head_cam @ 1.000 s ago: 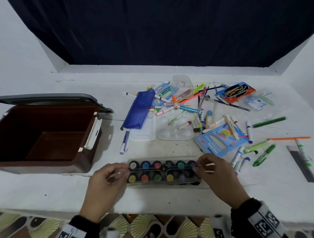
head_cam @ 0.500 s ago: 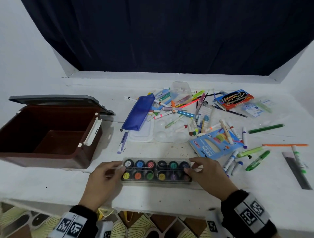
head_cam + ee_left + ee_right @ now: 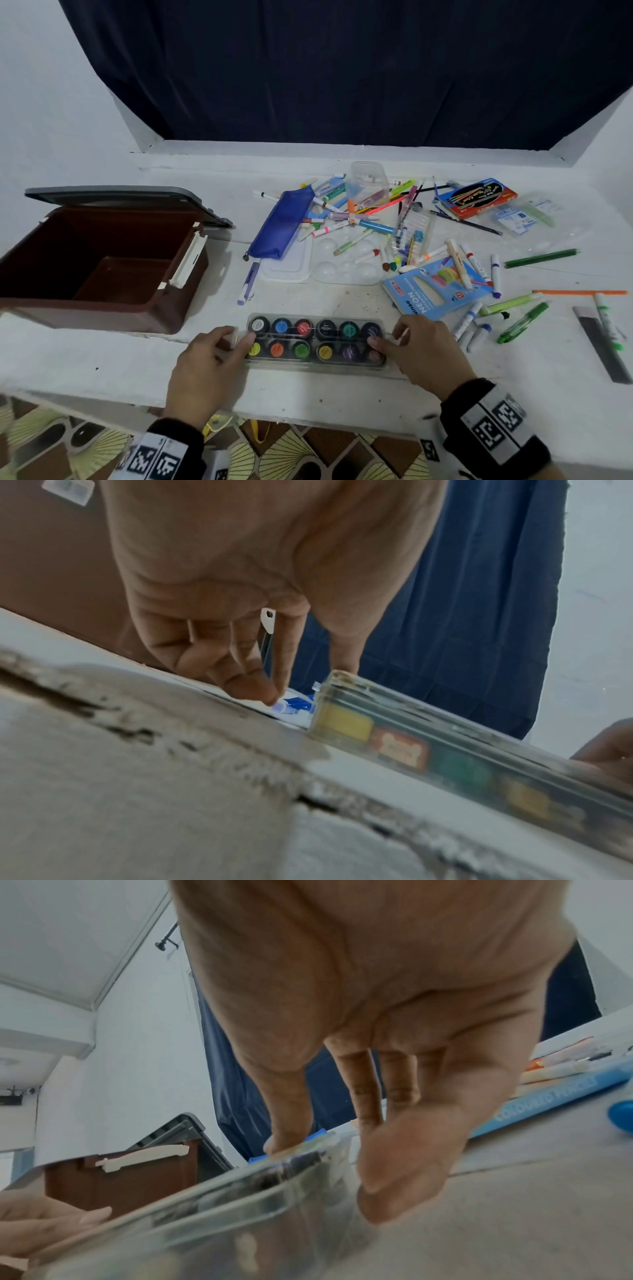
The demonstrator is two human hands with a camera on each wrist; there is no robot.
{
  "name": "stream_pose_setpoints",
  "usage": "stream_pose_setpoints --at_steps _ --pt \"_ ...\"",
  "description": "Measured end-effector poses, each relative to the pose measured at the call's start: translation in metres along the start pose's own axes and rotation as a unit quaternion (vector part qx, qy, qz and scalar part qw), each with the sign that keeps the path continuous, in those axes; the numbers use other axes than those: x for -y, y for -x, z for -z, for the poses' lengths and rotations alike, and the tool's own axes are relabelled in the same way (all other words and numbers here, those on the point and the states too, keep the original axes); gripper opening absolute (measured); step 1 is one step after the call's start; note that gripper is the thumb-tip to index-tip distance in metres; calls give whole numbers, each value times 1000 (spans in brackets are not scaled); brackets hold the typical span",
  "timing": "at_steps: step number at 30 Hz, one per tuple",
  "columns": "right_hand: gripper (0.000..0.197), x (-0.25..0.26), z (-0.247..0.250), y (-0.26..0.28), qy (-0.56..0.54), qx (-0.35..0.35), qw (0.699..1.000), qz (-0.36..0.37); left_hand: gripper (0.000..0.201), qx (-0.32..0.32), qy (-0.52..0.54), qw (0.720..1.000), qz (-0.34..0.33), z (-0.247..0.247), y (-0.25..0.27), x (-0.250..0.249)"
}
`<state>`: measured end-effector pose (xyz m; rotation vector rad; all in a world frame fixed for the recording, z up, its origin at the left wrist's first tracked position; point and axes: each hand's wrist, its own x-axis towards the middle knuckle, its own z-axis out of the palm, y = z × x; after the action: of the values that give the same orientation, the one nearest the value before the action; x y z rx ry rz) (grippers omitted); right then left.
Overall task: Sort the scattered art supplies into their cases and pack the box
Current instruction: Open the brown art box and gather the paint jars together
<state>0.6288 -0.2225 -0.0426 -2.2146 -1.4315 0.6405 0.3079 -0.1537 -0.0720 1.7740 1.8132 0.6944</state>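
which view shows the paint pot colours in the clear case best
The head view: it looks down on the paint case, so all twelve lids show in two rows. The left wrist view sees only its near side edge-on, blurred, with a few colours. The right wrist view shows one blurred end, colours unreadable.

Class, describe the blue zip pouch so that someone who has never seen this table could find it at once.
Start at the open brown box on the left of the white table. Just right of its lid lies the blue pouch, slanting at the left edge of the pile of pens, its lower end on a clear plastic lid. It is the only soft fabric thing there.
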Motion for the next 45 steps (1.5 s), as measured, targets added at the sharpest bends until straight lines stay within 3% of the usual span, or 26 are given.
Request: stream_pose_setpoints --at_steps 3,6,9,16,20,22,26,28,31,37,45 --pt "54 2 -1 11 12 -45 999 -2 48 0 23 1000 0 -1 7 2" --pt "49 7 -5 20 29 -73 997 19 24 -18 76 997 -8 2 16 -6" --pt "45 12 -9 24 70 -80 992 64 19 -29 78 995 -58 3 22 -4" --pt "41 29 8 21 186 -32 979 74 20 -19 -34 984 -173 8 19 -2" --pt "36 33 16 11 163 9 977 141 30 -11 -17 986 -167 13 13 -2" --pt "48 38 14 6 146 51 967 204 32 -11 8 988 -152 16 11 -4" --pt "98 48 0 0 210 146 931 260 43 37 14 988 -153 16 10 -6" --pt "101 51 -10 -4 247 153 921 258 50 65 14 986 -151 15 11 -5" --pt "95 52 -18 -7 208 159 937 232 55 80 46 988 -127 16 17 -6" --pt "87 52 -13 5 87 63 961 255 47 78 162 975 -130 43 26 -37" --pt "83 114 6 12 -12 -78 940 331 46 -10 275 938 -212 113 2 -58"
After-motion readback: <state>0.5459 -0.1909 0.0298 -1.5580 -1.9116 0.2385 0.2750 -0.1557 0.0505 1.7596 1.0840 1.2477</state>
